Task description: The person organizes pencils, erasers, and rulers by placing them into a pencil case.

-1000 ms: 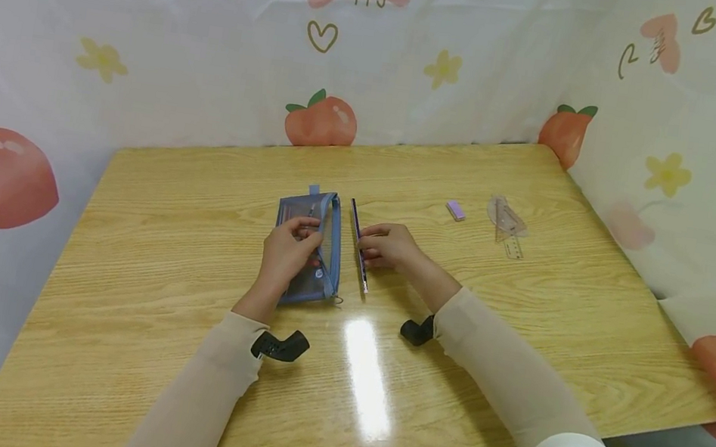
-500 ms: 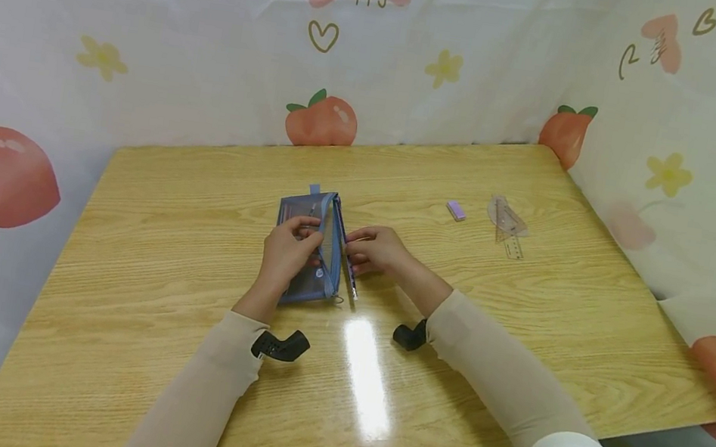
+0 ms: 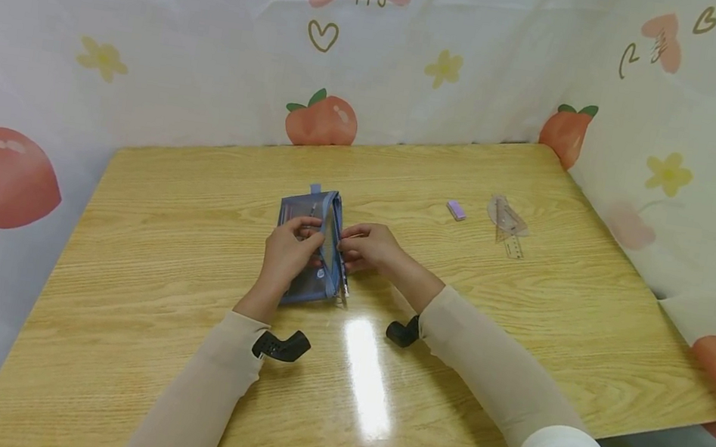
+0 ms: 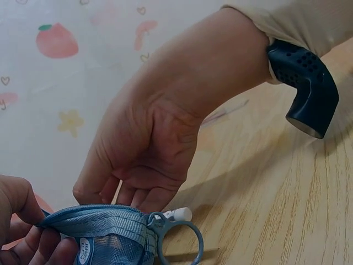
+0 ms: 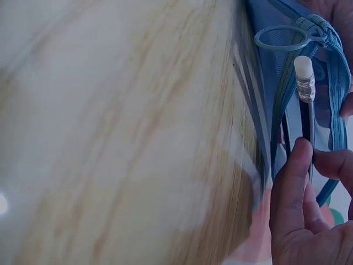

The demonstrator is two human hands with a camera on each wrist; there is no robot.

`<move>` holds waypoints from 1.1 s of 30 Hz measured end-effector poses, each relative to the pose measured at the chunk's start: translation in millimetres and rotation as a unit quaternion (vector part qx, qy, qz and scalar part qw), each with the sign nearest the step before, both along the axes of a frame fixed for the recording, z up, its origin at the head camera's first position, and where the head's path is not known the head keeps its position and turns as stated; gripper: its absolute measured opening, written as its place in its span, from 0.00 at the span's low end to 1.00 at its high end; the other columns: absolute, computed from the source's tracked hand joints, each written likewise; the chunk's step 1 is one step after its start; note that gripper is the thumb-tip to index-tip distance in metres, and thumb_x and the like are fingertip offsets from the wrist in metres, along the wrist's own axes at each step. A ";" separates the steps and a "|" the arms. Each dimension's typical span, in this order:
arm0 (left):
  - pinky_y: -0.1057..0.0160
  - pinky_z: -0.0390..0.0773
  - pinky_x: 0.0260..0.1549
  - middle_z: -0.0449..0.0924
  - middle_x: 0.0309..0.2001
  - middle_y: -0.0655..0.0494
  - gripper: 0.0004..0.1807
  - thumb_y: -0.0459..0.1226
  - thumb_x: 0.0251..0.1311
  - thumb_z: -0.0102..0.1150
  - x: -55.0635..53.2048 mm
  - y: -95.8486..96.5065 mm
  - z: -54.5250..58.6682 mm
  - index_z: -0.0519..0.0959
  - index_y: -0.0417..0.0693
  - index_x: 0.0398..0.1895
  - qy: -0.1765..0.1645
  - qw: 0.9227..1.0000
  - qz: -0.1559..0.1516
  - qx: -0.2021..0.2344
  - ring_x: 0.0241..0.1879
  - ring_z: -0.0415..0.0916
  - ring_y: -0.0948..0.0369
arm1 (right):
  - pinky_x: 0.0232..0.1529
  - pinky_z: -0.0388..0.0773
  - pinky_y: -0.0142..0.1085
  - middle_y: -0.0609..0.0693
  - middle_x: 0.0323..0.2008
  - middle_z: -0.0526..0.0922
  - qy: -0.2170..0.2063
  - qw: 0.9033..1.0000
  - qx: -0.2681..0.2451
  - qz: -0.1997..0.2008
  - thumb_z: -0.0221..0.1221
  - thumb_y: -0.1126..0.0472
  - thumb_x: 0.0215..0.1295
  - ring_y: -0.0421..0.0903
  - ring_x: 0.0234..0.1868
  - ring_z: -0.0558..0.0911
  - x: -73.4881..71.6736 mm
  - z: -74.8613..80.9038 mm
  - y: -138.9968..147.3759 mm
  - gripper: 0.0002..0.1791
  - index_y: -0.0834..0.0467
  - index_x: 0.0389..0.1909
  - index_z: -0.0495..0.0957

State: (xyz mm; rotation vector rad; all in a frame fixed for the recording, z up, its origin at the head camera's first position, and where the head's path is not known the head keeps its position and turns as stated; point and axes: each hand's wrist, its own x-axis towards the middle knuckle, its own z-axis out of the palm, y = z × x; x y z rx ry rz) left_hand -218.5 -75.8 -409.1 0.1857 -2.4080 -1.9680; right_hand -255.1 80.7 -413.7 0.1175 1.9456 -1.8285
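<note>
A blue zippered mesh pencil case (image 3: 302, 288) lies on the table, its zipped side gaping; the left wrist view shows its woven zipper edge (image 4: 96, 221) close up. My left hand (image 3: 287, 253) pinches the near lip of that opening between thumb and fingers. From the other side my right hand (image 3: 378, 248) grips a dark pencil (image 5: 306, 118) with a white eraser tip. In the right wrist view the pencil stands between the two zipper edges, eraser tip beside the blue pull ring (image 5: 257, 40). Other slim items show through the mesh.
A purple-and-white eraser (image 3: 456, 210) lies farther back to the right on the wooden table (image 3: 194, 216). Beside it are clear drawing tools, a set square (image 3: 508, 218) and a small ruler (image 3: 515, 248), overlapping. A printed cloth (image 3: 220, 28) rises behind the table.
My right hand has moved left with the pencil, from beside the pencil case to its opening, which now looks narrower. The left hand has stayed put on the case.
</note>
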 end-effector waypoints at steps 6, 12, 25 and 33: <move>0.60 0.82 0.20 0.76 0.34 0.48 0.17 0.34 0.50 0.54 -0.6 -0.1 0.1 0.76 0.46 0.46 0.000 1.000 -0.005 0.000 0.18 0.78 0.58 | 0.30 0.82 0.40 0.56 0.27 0.80 -0.004 1.000 -0.008 0.000 0.58 0.69 0.56 0.46 0.23 0.80 -0.7 1.9 -3.1 0.14 0.66 0.44 0.74; 0.59 0.82 0.21 0.76 0.33 0.48 0.17 0.33 0.49 0.54 -0.9 1.3 -0.1 0.76 0.44 0.45 0.001 1.000 -0.009 0.005 0.22 0.78 0.57 | 0.29 0.82 0.38 0.57 0.28 0.80 -0.004 1.000 -0.014 -0.005 0.58 0.68 0.56 0.45 0.23 0.80 -2.8 2.5 -6.0 0.14 0.65 0.44 0.75; 0.56 0.82 0.23 0.75 0.35 0.49 0.18 0.34 0.49 0.54 0.4 0.9 -0.5 0.76 0.46 0.46 -0.002 1.000 -0.015 -0.002 0.20 0.78 0.56 | 0.32 0.82 0.40 0.58 0.29 0.80 0.004 1.000 -0.006 -0.018 0.58 0.68 0.56 0.45 0.22 0.80 -5.4 -1.2 -12.3 0.14 0.66 0.44 0.73; 0.56 0.82 0.24 0.75 0.35 0.49 0.18 0.35 0.51 0.55 1.2 -0.4 0.0 0.75 0.46 0.48 0.000 1.000 -0.019 -0.009 0.23 0.76 0.57 | 0.32 0.82 0.41 0.61 0.34 0.80 0.018 1.000 -0.002 -0.007 0.61 0.66 0.55 0.48 0.27 0.82 -3.0 1.6 -11.8 0.14 0.65 0.43 0.75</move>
